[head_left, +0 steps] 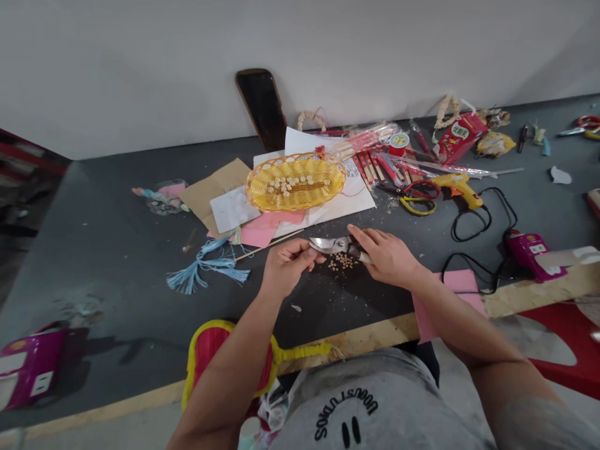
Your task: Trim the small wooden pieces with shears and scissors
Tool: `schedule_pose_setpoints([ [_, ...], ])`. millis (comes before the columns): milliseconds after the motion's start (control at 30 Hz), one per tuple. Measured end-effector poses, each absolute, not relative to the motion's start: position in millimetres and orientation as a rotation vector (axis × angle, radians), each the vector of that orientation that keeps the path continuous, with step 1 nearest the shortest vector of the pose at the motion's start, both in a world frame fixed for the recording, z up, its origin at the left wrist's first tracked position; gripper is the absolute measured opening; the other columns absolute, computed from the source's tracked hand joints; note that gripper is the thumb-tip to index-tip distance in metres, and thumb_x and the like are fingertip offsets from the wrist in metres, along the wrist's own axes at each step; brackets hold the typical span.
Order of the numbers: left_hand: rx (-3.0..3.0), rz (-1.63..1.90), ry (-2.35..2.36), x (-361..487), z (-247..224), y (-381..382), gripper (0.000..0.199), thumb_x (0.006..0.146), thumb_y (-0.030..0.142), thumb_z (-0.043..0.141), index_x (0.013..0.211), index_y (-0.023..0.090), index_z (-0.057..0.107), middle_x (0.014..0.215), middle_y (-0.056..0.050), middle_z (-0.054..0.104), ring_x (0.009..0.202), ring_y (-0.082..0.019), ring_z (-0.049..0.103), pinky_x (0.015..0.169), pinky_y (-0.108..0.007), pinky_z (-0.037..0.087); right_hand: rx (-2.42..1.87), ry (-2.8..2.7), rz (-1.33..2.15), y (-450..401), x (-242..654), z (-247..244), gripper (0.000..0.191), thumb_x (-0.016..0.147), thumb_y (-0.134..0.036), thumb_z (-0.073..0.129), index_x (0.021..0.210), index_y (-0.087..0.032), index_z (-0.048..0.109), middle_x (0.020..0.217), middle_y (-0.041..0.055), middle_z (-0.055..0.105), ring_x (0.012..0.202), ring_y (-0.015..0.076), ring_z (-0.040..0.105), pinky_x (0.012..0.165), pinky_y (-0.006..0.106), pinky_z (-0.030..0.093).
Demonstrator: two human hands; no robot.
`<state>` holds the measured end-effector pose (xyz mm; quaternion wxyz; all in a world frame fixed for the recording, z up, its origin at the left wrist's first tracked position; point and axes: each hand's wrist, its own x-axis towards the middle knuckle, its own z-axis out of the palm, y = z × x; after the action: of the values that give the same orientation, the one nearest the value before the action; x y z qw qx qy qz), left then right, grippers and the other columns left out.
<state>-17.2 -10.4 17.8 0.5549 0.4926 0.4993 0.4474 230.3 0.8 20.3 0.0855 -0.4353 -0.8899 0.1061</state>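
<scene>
My right hand (391, 256) is wrapped round the handles of a pair of pruning shears (332, 244), whose metal blades point left. At the blade tips my left hand (289, 265) is closed in a pinch; whatever lies between its fingers is too small to make out. Below the shears, a scatter of small light-brown cut pieces (344, 262) lies on the dark tabletop. A thin wooden stick (269, 245) rests just beyond my left hand. Farther back stands a yellow woven basket (296, 181) with small pale pieces (288, 184) inside.
Blue tassels (206, 269) lie left of my hands, near brown and pink paper (257, 230). A phone (261, 106) leans on the wall. Scissors (419, 197), a yellow glue gun (459, 186) with its cord, and a purple box (532, 250) are on the right. A red-yellow fan-shaped item (210, 350) sits at the front edge.
</scene>
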Motion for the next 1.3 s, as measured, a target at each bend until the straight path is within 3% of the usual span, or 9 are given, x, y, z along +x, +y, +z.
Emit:
schedule_pose_setpoints([
  [133, 1.208, 1.058, 1.207, -18.2, 17.1, -11.3, 0.021, 0.081, 0.033, 0.071, 0.069, 0.015, 0.072, 0.065, -0.005, 0.071, 0.051, -0.008, 0.05, 0.05, -0.021, 0.038, -1.283, -2.63, 0.304, 1.4, 230.7, 18.0, 0.07, 0.085, -0.019, 0.048, 0.151, -0.012, 0.029, 0.123, 0.0166, 0.061, 0.104, 0.0279, 0.057, 0.088, 0.041, 0.048],
  [467, 1.325, 1.026, 1.271, -15.9, 26.8, -12.7, 0.018, 0.081, 0.032, 0.07, 0.071, 0.017, 0.074, 0.065, -0.004, 0.072, 0.052, -0.01, 0.053, 0.052, -0.022, 0.042, -1.332, -2.631, 0.3, -2.2, 226.6, 26.2, 0.076, 0.084, -0.02, 0.051, 0.155, -0.017, 0.023, 0.136, 0.0154, 0.054, 0.11, 0.0301, 0.052, 0.09, 0.044, 0.048],
  [667, 1.405, 1.06, 1.342, -16.4, 29.9, -14.8, 0.021, 0.081, 0.033, 0.07, 0.066, 0.018, 0.073, 0.058, -0.002, 0.066, 0.052, -0.011, 0.052, 0.051, -0.023, 0.039, -1.338, -2.604, 0.334, -3.7, 225.4, 19.8, 0.067, 0.084, -0.021, 0.05, 0.147, -0.008, 0.033, 0.121, 0.0173, 0.062, 0.104, 0.029, 0.057, 0.091, 0.043, 0.048],
  [967, 1.089, 1.03, 1.191, -15.0, 12.0, -12.6, 0.023, 0.077, 0.035, 0.073, 0.066, 0.015, 0.069, 0.064, -0.006, 0.071, 0.05, -0.01, 0.049, 0.05, -0.023, 0.038, -1.392, -2.647, 0.41, -4.4, 226.4, 21.1, 0.054, 0.083, -0.017, 0.049, 0.137, -0.013, 0.044, 0.106, 0.0111, 0.064, 0.093, 0.024, 0.061, 0.083, 0.035, 0.049],
  [1133, 0.932, 1.008, 1.146, -9.0, 19.1, -10.6, 0.023, 0.068, 0.034, 0.079, 0.063, 0.014, 0.067, 0.058, -0.005, 0.068, 0.046, -0.009, 0.047, 0.046, -0.023, 0.034, -1.388, -2.678, 0.447, -2.2, 229.0, 22.5, 0.056, 0.082, -0.016, 0.051, 0.137, -0.014, 0.043, 0.108, 0.0114, 0.064, 0.093, 0.0222, 0.06, 0.083, 0.033, 0.047],
  [1300, 0.931, 1.023, 1.135, -6.2, 19.6, -11.8, 0.025, 0.067, 0.034, 0.08, 0.063, 0.014, 0.066, 0.057, -0.004, 0.068, 0.047, -0.009, 0.047, 0.048, -0.023, 0.035, -1.362, -2.694, 0.457, -0.8, 232.3, 23.1, 0.054, 0.083, -0.017, 0.049, 0.137, -0.013, 0.044, 0.107, 0.0106, 0.064, 0.093, 0.0225, 0.061, 0.081, 0.032, 0.047],
])
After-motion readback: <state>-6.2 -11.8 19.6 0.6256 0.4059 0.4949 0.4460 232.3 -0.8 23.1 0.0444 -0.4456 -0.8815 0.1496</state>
